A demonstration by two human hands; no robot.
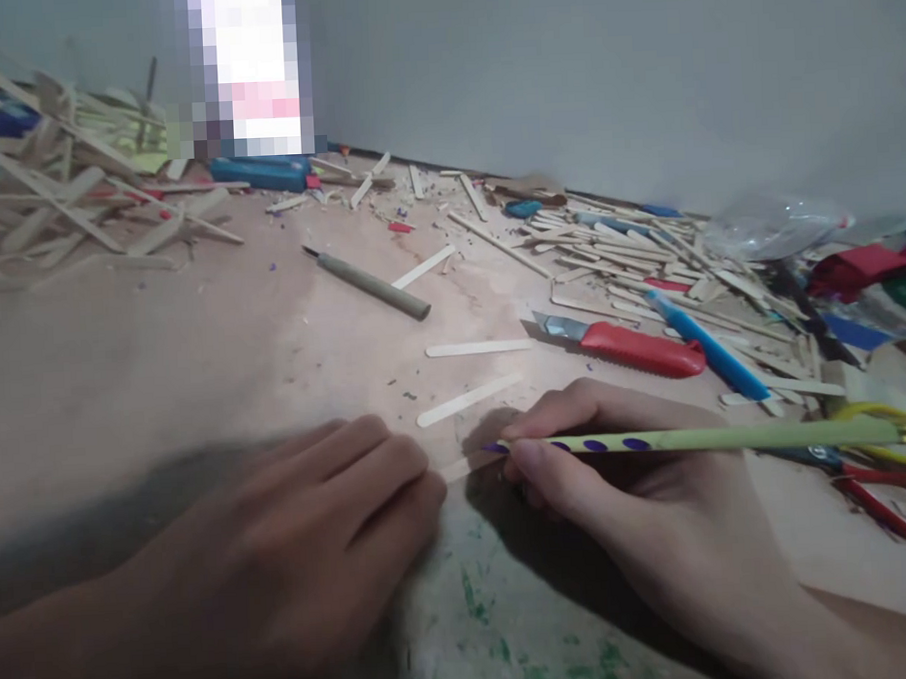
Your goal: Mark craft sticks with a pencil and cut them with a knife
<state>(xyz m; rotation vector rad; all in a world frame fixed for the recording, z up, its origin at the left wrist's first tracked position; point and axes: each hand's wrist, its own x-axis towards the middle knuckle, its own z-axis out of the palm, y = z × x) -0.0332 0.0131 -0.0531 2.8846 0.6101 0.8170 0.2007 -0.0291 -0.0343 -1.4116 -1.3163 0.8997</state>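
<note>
My right hand (631, 482) is closed round a light green pencil (757, 435) with purple dimples. Its purple tip points left, just over a wooden craft stick (470, 466). That stick's near end disappears under the curled fingers of my left hand (333, 535), which press it against the table. Two more craft sticks lie just beyond my hands: one slanted (467, 400), one nearly level (475, 349). Behind my right hand rests a red utility knife (641, 349), its blade toward the left. Farther back lies a thin tool with a grey-green handle (371, 283).
Loose craft sticks (622, 257) are heaped at the right, with a blue pen-like tool (708, 343) among them. Scissors with red and yellow handles (881, 506) lie by my right wrist. Another stick pile (78, 196) and a blue object (262, 173) stand at the back left.
</note>
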